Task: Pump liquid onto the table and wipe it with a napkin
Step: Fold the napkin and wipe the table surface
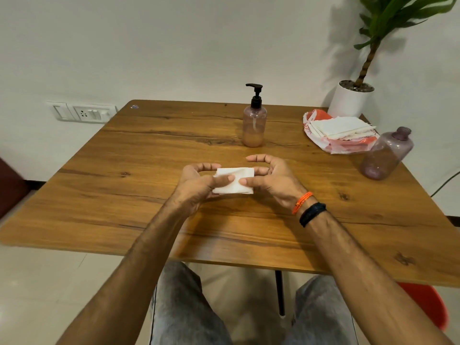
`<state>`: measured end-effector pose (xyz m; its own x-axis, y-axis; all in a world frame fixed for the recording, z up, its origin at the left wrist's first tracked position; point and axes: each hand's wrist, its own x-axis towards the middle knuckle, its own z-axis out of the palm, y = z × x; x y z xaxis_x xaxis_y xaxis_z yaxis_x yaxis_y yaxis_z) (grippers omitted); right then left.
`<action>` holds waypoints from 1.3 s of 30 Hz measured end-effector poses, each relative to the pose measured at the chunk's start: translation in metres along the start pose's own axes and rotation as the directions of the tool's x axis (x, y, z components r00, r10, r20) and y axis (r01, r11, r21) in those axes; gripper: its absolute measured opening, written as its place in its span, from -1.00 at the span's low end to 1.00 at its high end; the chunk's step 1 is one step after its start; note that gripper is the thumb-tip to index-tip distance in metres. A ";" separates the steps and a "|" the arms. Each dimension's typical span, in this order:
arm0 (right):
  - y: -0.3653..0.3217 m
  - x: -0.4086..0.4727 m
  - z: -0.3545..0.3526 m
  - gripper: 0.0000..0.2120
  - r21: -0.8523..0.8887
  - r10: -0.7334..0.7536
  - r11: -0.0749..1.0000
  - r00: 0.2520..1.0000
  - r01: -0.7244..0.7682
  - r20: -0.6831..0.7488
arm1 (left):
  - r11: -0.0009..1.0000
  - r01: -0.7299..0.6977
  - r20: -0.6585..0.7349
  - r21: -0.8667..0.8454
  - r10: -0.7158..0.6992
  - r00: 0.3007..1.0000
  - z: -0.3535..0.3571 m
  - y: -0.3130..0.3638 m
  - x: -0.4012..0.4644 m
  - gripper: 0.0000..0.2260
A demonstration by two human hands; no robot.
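Over the table's middle: both bare hands meet on 1 small folded white paper napkin [235, 180], raised a little above the wood.
Left hand [199, 185]: thumb pressed on the napkin's top face, fingers curled under and behind its left edge, so the hand is clamped on the napkin.
Right hand [270, 179]: thumb tip on the napkin's right half and lower fingers behind it, pinching it too; the index finger arches free above, pointing left.
Right wrist: 2 bands side by side, an orange thread bracelet [301, 202] and a black cord bracelet [312, 213].
Table: a square wood-grain tabletop [124, 195] with dark knots and streaks; whether any liquid lies on it cannot be told.
Pump bottle: a translucent pinkish plastic bottle with a black pump head [254, 120] stands upright beyond the hands, well apart from them, with peach-coloured liquid filling roughly its lower third (the nozzle points left).
Spare napkins: a stack of white paper napkins [341, 128] rests on a red and white plastic wrapper [348, 145] near the far right corner.
Second bottle: an open-necked purple translucent plastic bottle with no cap [387, 154] stands just beside the wrapper, at the right edge.
Far right corner: a green leafy plant in a white round pot [351, 100].
Wall: a white switch and socket plate [82, 113] at the left.
Below the table: grey trousers [184, 307] and part of a red seat [425, 305].
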<state>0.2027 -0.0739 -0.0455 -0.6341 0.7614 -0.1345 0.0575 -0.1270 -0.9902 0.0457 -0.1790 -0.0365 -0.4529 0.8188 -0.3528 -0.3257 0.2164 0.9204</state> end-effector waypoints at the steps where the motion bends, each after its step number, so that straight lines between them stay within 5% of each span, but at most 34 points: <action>1: 0.000 0.000 0.001 -0.48 0.029 0.018 0.999 1.000 -0.018 -0.001 | 1.000 -0.012 -0.020 0.004 0.012 1.000 0.000 -0.002 0.001 -0.50; 7: 0.001 0.004 0.001 -0.69 0.115 0.048 0.992 0.999 -0.048 0.001 | 0.991 -0.120 -0.090 0.063 0.126 0.988 0.005 -0.007 0.003 -0.61; 12: 0.003 0.004 0.001 -0.66 0.130 0.112 0.984 0.988 -0.125 0.104 | 0.993 -0.083 -0.051 0.081 0.087 0.995 0.007 -0.003 0.000 -0.52; 17: 0.005 0.011 0.000 -0.75 0.105 0.086 0.992 0.987 -0.072 -0.138 | 0.990 -0.134 0.020 0.051 0.133 0.991 -0.013 -0.001 -0.001 -0.50; 19: 0.004 0.015 -0.005 -0.80 -0.157 -0.114 0.985 0.942 0.067 -0.316 | 0.954 -0.208 -0.023 0.215 0.218 0.976 -0.027 -0.003 0.002 -0.57; 21: 0.004 0.015 -0.009 -0.79 -0.575 -0.441 0.798 0.823 0.178 -0.357 | 0.868 -0.267 -0.044 0.420 0.313 0.949 -0.041 -0.005 0.005 -0.66; 23: 0.005 0.015 -0.009 -0.63 -0.797 -0.623 0.548 0.759 0.254 -0.186 | 0.718 -0.308 -0.014 0.624 0.405 0.914 -0.053 -0.010 0.008 -0.69; 26: 0.012 0.017 -0.006 -0.48 -0.924 -0.414 0.301 0.905 0.237 0.097 | 0.480 -0.352 0.095 0.804 0.480 0.872 -0.066 -0.019 0.013 -0.67; 29: 0.020 0.012 -0.005 -0.43 -0.970 -0.167 0.147 0.971 0.194 0.169 | 0.274 -0.321 0.156 0.907 0.488 0.859 -0.073 -0.031 0.020 -0.63; 39: 0.024 0.021 -0.028 -0.44 -0.978 -0.126 -0.013 0.970 0.207 0.207 | 0.222 -0.333 0.196 0.916 0.478 0.856 -0.084 -0.043 0.019 -0.54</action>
<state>0.2121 -0.0432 -0.0734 -0.7822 0.6231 0.0016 0.6222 0.7812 -0.0511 -0.0188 -0.2174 -0.0974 -0.3811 0.9087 0.1705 0.8391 0.2626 0.4764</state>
